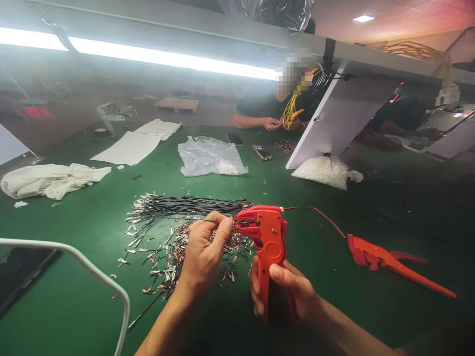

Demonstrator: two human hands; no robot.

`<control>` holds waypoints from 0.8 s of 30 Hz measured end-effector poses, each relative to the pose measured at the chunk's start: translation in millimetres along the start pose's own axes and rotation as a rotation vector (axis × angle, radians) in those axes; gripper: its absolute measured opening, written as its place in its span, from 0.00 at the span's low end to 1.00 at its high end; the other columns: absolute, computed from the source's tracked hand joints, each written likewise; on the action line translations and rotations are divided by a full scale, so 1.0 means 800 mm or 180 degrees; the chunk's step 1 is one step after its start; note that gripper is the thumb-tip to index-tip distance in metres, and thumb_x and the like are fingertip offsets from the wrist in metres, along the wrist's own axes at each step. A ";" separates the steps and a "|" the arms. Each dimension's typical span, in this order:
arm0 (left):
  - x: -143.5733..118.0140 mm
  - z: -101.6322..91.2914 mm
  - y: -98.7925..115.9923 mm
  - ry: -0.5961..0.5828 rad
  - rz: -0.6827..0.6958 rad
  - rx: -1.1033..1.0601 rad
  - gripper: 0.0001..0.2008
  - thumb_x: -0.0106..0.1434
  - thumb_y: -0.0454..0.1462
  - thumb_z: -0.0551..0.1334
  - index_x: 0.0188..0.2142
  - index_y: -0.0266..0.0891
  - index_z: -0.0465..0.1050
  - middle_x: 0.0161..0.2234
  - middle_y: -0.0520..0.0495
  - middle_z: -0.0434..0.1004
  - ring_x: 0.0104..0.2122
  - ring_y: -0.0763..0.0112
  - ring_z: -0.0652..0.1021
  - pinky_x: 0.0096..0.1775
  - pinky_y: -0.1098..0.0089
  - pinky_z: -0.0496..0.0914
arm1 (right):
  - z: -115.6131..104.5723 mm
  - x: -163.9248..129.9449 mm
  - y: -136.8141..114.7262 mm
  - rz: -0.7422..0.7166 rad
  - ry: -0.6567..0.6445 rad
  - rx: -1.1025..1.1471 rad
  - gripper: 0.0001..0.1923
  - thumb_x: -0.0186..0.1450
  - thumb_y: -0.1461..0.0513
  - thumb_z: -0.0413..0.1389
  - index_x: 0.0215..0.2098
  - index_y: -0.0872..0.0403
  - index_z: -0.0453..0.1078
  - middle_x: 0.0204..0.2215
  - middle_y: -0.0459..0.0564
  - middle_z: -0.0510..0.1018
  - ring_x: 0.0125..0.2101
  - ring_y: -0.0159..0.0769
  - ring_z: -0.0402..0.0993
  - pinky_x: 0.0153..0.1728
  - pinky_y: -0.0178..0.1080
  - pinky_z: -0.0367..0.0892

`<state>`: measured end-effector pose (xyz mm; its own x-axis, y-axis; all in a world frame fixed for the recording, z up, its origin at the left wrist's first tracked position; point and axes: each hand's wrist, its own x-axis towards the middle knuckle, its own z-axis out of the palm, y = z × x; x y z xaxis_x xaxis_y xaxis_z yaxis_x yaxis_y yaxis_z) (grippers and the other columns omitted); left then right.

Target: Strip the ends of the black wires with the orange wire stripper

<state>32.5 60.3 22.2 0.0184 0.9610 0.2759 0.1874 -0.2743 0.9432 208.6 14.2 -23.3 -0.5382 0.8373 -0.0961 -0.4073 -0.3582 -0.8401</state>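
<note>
My left hand (208, 247) pinches a thin black wire (202, 220) between thumb and fingers, close to the tool's jaws. The wire's end runs into the jaws of a red and orange wire stripper (270, 237). My right hand (285, 287) is wrapped round the stripper's handles and holds it upright. Behind my hands lies a bundle of black wires (193, 205) with metal terminals at its left end. Under and around my left hand spreads a heap of wire scraps (170, 267), with black insulation bits and copper strands. How firmly the jaws bite is hidden.
A second orange stripper (393, 262) lies to the right. A white cable (92, 274) loops at the front left. Farther back are a plastic bag (211, 155), a white cloth (52, 180), a phone (261, 152) and a bag of white pieces (322, 172). Opposite, a person handles yellow wires (291, 111).
</note>
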 end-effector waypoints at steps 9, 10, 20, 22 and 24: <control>0.001 0.005 -0.006 0.0137 0.0098 0.0003 0.13 0.66 0.41 0.56 0.27 0.41 0.71 0.25 0.50 0.71 0.25 0.72 0.70 0.27 0.71 0.62 | 0.001 0.001 0.000 0.0100 -0.0062 0.0082 0.24 0.62 0.45 0.57 0.31 0.60 0.71 0.19 0.49 0.73 0.19 0.33 0.71 0.21 0.34 0.67; 0.000 0.005 -0.006 0.0151 0.0095 0.0005 0.12 0.66 0.42 0.57 0.27 0.41 0.71 0.25 0.50 0.71 0.25 0.72 0.70 0.27 0.71 0.62 | 0.001 0.001 0.000 0.0099 -0.0032 0.0096 0.24 0.62 0.46 0.57 0.31 0.60 0.71 0.19 0.49 0.74 0.19 0.33 0.71 0.21 0.34 0.67; -0.001 -0.001 0.000 -0.0089 0.0001 -0.0092 0.10 0.66 0.40 0.57 0.29 0.41 0.69 0.26 0.53 0.69 0.25 0.75 0.67 0.28 0.72 0.61 | 0.001 0.001 0.001 0.0181 0.0046 0.0353 0.22 0.61 0.47 0.59 0.29 0.60 0.70 0.18 0.47 0.72 0.17 0.32 0.71 0.19 0.32 0.69; -0.001 -0.003 0.001 -0.0141 0.0007 -0.0103 0.10 0.67 0.40 0.57 0.29 0.40 0.69 0.26 0.53 0.68 0.24 0.76 0.67 0.28 0.73 0.61 | 0.000 0.001 0.002 0.0147 0.0052 0.0367 0.22 0.61 0.47 0.59 0.28 0.60 0.70 0.18 0.45 0.70 0.16 0.30 0.70 0.19 0.32 0.69; -0.001 -0.003 0.001 -0.0187 0.0036 -0.0089 0.10 0.67 0.40 0.57 0.29 0.40 0.69 0.25 0.53 0.67 0.25 0.76 0.66 0.28 0.73 0.61 | 0.000 0.001 0.003 0.0130 0.0063 0.0395 0.22 0.61 0.47 0.59 0.28 0.60 0.69 0.18 0.44 0.69 0.15 0.29 0.69 0.19 0.32 0.69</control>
<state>30.0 59.7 23.1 0.0780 0.9580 0.2759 0.1595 -0.2851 0.9451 207.4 14.2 -25.2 -0.5420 0.8285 -0.1406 -0.4741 -0.4396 -0.7629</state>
